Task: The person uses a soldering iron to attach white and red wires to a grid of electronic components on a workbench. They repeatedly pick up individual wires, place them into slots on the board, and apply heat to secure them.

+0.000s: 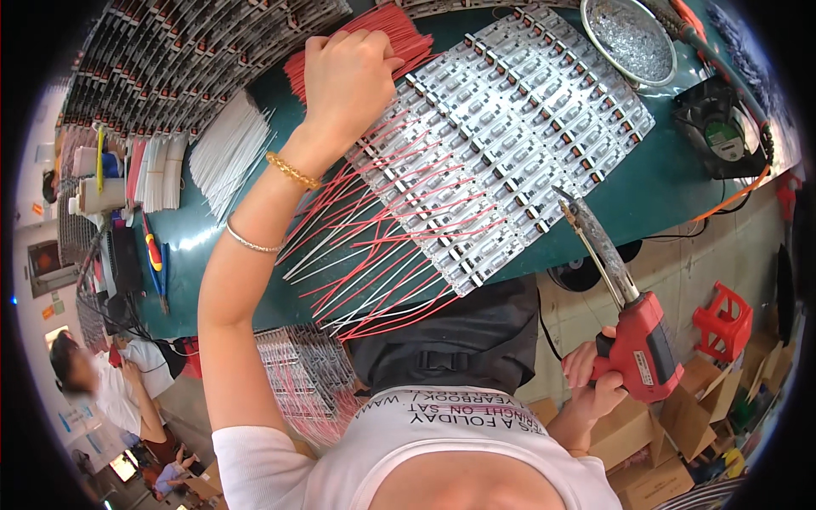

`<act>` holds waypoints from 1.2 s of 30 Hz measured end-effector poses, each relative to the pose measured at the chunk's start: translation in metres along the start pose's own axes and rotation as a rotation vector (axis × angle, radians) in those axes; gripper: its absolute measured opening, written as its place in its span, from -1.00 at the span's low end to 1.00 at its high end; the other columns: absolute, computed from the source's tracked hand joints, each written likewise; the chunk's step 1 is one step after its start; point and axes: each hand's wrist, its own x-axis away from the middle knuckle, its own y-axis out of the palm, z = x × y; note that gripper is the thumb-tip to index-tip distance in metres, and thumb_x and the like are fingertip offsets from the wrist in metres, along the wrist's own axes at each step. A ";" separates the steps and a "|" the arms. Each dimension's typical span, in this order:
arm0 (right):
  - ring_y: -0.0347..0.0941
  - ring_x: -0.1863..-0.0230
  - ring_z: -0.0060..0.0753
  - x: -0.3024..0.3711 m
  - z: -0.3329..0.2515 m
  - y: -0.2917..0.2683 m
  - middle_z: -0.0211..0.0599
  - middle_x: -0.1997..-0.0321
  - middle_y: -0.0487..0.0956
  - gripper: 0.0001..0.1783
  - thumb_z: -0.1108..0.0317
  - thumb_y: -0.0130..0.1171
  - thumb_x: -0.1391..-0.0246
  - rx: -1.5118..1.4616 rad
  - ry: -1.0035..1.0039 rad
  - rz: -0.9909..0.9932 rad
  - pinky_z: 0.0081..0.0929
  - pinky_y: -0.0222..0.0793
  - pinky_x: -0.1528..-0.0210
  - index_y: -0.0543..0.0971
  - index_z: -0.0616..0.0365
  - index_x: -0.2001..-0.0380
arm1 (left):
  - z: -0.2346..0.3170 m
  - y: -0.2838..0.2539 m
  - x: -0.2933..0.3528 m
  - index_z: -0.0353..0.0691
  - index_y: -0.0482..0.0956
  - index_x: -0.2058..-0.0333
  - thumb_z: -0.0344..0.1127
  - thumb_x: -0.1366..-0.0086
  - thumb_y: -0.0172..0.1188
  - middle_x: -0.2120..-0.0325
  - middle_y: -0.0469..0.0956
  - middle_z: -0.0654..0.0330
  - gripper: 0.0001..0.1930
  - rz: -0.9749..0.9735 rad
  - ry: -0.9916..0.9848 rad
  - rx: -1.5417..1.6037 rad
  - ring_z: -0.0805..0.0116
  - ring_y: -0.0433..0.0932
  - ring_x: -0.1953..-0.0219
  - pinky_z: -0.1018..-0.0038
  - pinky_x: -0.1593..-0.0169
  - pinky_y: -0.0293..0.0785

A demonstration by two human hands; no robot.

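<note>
My left hand [353, 85] reaches to the far side of the bench. Its fingers are curled closed on a pile of red wires [404, 32], with the fingertips partly hidden. My right hand [593, 384] grips the handle of a red and black soldering gun [644, 348]. The gun points up and away, its tip close to the near right edge of a panel of small circuit boards [510, 110]. Red and white wires [382, 246] stick out from the panel's left part toward me, loose at their free ends.
White wires [228, 149] lie left of my forearm, near stacked boards [204, 51]. A bowl of silvery bits [629, 38] and a small fan [722, 127] are at far right. Cutters [155, 263] lie on the green bench [200, 297]. A red stool [722, 323] stands on the floor.
</note>
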 end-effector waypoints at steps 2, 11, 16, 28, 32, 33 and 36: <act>0.18 0.79 -0.59 0.000 0.002 -0.001 -0.48 0.77 0.28 -0.15 -0.22 0.03 -0.13 -0.005 0.000 0.001 -0.59 0.18 0.67 0.24 0.44 -0.10 | 0.005 -0.007 0.000 -0.21 0.59 0.49 -0.27 -0.13 0.25 0.53 0.60 0.17 -0.85 -0.050 -0.096 0.068 0.17 0.53 0.44 0.29 0.12 0.30; 0.18 0.80 -0.58 0.002 0.001 -0.003 -0.49 0.77 0.28 -0.17 -0.21 0.03 -0.15 -0.021 -0.014 0.010 -0.59 0.17 0.67 0.24 0.42 -0.10 | 0.020 -0.057 0.010 -0.32 0.61 0.46 -0.39 -0.16 0.29 0.63 0.54 0.30 -0.89 -0.046 -0.391 0.819 0.63 0.42 0.55 0.65 0.44 0.30; 0.19 0.77 -0.57 0.006 -0.009 -0.001 -0.50 0.78 0.26 -0.17 -0.23 0.03 -0.13 -0.020 0.018 0.019 -0.56 0.17 0.64 0.25 0.39 -0.09 | 0.082 -0.085 0.063 -0.33 0.60 0.45 -0.44 -0.13 0.30 0.60 0.55 0.30 -0.91 -0.199 -0.411 0.961 0.59 0.44 0.51 0.63 0.37 0.33; 0.20 0.77 -0.58 0.022 -0.016 -0.005 -0.53 0.76 0.30 -0.12 -0.32 0.06 -0.05 0.044 0.136 -0.039 -0.56 0.18 0.65 0.28 0.32 -0.07 | 0.127 -0.053 0.105 -0.17 0.45 0.50 -0.51 -0.03 0.31 0.42 0.49 0.25 -0.82 -0.113 -0.016 0.563 0.26 0.39 0.33 0.35 0.15 0.16; 0.20 0.77 -0.59 0.026 -0.012 -0.007 -0.54 0.75 0.31 -0.12 -0.35 0.07 -0.03 0.045 0.162 -0.055 -0.56 0.18 0.65 0.29 0.30 -0.06 | 0.129 -0.050 0.105 -0.17 0.44 0.51 -0.51 -0.02 0.32 0.42 0.48 0.25 -0.81 -0.089 -0.010 0.563 0.25 0.38 0.33 0.35 0.15 0.16; 0.21 0.76 -0.59 0.027 -0.012 -0.009 -0.54 0.75 0.32 -0.12 -0.35 0.07 -0.02 0.037 0.176 -0.063 -0.56 0.18 0.65 0.30 0.29 -0.05 | 0.129 -0.049 0.105 -0.17 0.44 0.51 -0.51 -0.02 0.32 0.42 0.48 0.25 -0.81 -0.085 -0.004 0.565 0.25 0.38 0.33 0.35 0.15 0.16; 0.21 0.76 -0.60 0.027 -0.007 -0.015 -0.54 0.74 0.32 -0.13 -0.35 0.09 -0.01 0.090 0.177 -0.113 -0.58 0.17 0.65 0.31 0.29 -0.03 | 0.127 -0.050 0.111 -0.17 0.44 0.51 -0.51 -0.01 0.32 0.41 0.48 0.24 -0.81 -0.082 -0.022 0.537 0.25 0.38 0.33 0.35 0.16 0.16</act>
